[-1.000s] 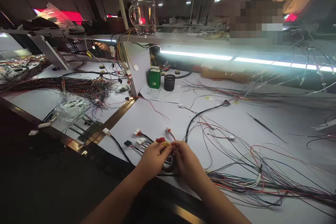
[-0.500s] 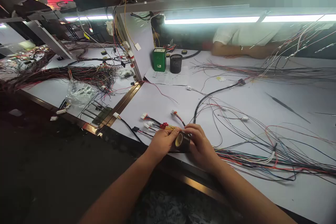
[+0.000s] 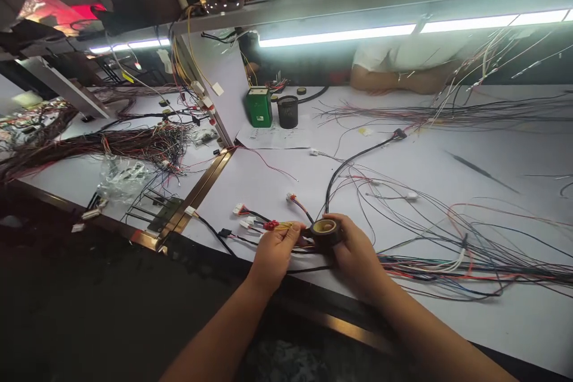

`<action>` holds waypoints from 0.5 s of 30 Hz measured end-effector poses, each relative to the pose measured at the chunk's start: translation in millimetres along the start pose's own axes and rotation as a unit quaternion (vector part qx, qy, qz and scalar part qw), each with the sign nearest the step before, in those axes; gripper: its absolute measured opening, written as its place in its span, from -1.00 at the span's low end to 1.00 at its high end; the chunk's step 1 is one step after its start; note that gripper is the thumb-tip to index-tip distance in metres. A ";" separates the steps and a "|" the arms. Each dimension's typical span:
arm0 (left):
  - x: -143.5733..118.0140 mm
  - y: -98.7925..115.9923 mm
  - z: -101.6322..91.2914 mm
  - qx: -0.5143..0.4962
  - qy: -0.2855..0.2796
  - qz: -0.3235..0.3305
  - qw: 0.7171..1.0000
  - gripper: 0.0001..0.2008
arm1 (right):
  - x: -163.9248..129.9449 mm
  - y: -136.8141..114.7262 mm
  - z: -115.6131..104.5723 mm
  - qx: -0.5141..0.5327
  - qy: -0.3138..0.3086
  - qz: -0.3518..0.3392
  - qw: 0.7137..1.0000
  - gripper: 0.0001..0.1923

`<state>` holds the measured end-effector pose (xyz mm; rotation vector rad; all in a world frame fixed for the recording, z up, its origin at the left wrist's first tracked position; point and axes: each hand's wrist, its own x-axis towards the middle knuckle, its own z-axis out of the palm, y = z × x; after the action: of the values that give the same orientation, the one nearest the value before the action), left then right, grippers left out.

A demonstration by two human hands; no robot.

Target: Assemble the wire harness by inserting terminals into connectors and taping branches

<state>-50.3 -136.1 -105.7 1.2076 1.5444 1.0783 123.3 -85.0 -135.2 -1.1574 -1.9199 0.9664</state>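
Note:
My left hand [image 3: 274, 253] pinches a branch of yellow wires [image 3: 283, 226] just behind its red connector [image 3: 271, 225]. In my right hand [image 3: 356, 250] is a roll of black tape [image 3: 326, 231], its yellowish core facing up. A short strip of tape appears to run from the roll toward my left fingertips. Around the hands lie other branch ends: a white connector [image 3: 239, 209], an orange-and-white connector [image 3: 292, 197] and a black connector [image 3: 225, 232]. A thick black cable [image 3: 333, 178] leads away behind the roll. The fingers under the roll are partly hidden.
Loose wires [image 3: 447, 271] spread over the right of the white table. Toward the back stand a green box [image 3: 259, 108] and a black mesh cup [image 3: 287, 112]. A metal divider strip [image 3: 203, 182] lies at left. Across the table rest another person's forearms [image 3: 380, 80].
My right hand has moved slightly right, away from the left, and the tape roll has turned from core sideways to core up. The camera view has shifted a little.

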 end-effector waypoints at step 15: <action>45.6 58.0 -0.6 0.462 -0.226 0.432 0.741 -0.72 | 16.1 -15.1 -9.7 0.046 -0.071 0.029 0.996 -0.66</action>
<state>-44.5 -82.6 -55.3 2.8220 1.0697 0.3443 119.4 -72.8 -114.7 -1.1212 -1.9392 1.1850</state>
